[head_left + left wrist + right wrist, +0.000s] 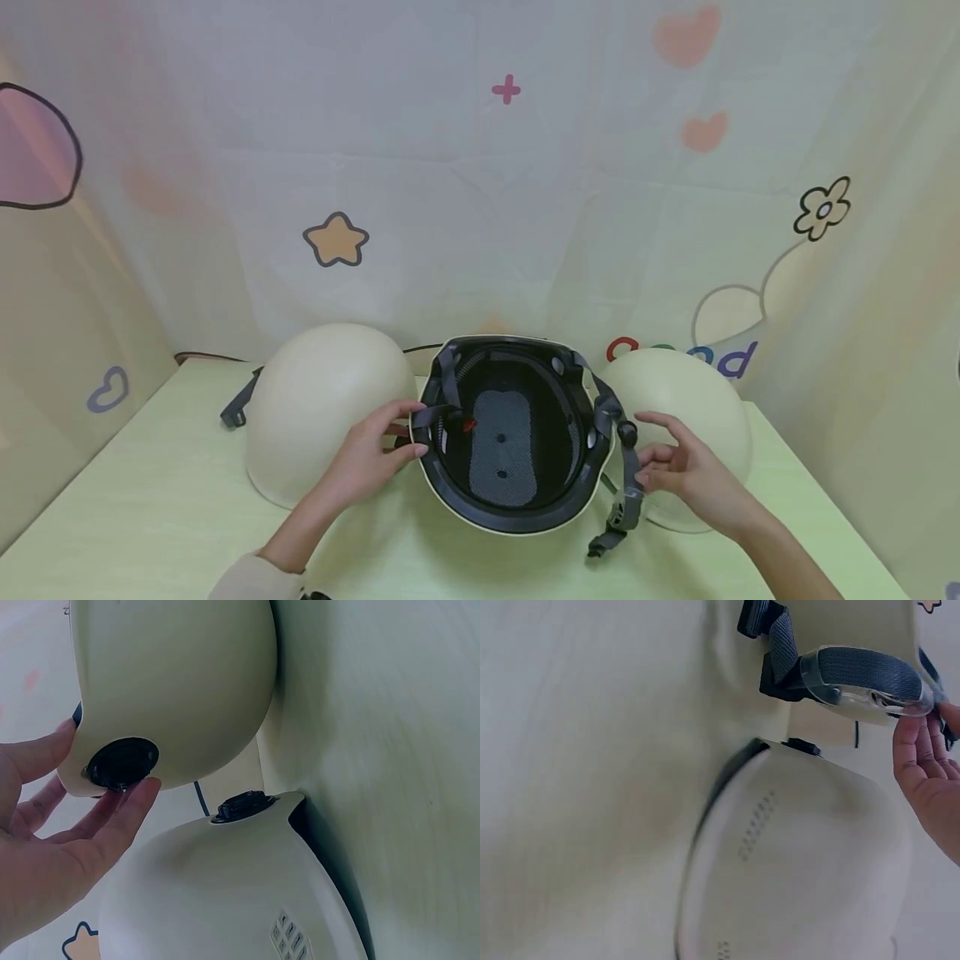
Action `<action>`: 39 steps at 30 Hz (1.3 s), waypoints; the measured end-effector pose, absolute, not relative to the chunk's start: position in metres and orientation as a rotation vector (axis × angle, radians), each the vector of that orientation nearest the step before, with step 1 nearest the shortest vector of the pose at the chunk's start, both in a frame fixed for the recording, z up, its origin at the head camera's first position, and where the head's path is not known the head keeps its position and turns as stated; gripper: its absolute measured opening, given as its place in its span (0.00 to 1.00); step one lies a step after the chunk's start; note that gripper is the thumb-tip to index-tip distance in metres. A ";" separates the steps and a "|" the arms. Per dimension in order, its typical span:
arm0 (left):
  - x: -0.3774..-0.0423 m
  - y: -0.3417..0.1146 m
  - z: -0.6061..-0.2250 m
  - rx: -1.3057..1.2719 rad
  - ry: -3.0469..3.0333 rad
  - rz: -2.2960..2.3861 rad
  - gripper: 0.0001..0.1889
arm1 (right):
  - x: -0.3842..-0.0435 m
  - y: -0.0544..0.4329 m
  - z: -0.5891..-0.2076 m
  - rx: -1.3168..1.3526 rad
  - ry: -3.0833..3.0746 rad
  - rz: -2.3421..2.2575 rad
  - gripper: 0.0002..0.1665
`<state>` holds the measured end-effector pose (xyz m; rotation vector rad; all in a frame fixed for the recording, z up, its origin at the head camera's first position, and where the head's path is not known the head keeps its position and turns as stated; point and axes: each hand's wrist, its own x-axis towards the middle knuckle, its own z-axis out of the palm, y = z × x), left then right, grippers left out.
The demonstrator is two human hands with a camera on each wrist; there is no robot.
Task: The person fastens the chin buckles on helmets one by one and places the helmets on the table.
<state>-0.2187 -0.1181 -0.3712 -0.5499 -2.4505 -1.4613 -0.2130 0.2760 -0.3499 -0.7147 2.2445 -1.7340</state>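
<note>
A helmet (502, 450) sits upturned at the middle of the table, its black padded inside facing up. My left hand (378, 454) holds its left rim between thumb and fingers. In the left wrist view, those fingers (139, 806) touch the shell beside a round black knob (124, 763). At the helmet's right side hangs a grey chin strap (630, 483) with a black buckle (606, 543) at its end. My right hand (693, 479) pinches this strap with its fingertips; the right wrist view shows the strap (870, 671) bowed out, a clear plastic piece along it.
Two more pale helmets rest dome up on the table (150, 508), one helmet (322, 408) at left with a strap (240, 400) sticking out, the other helmet (690, 400) behind my right hand. A printed curtain (465, 208) hangs behind the table.
</note>
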 end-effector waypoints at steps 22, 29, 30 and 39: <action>-0.216 -0.120 -0.370 -0.570 -2.430 -1.531 0.22 | -0.222 0.254 -0.257 -1.011 2.172 -1.950 0.14; -0.217 -0.120 -0.370 -0.582 -2.429 -1.526 0.22 | -0.226 0.236 -0.271 -1.005 1.970 -2.052 0.18; -0.217 -0.120 -0.370 -0.581 -2.430 -1.529 0.22 | -0.226 0.235 -0.275 -0.990 1.971 -2.059 0.18; -0.217 -0.120 -0.371 -0.602 -2.422 -1.527 0.22 | -0.228 0.247 -0.302 -0.782 2.019 -2.192 0.16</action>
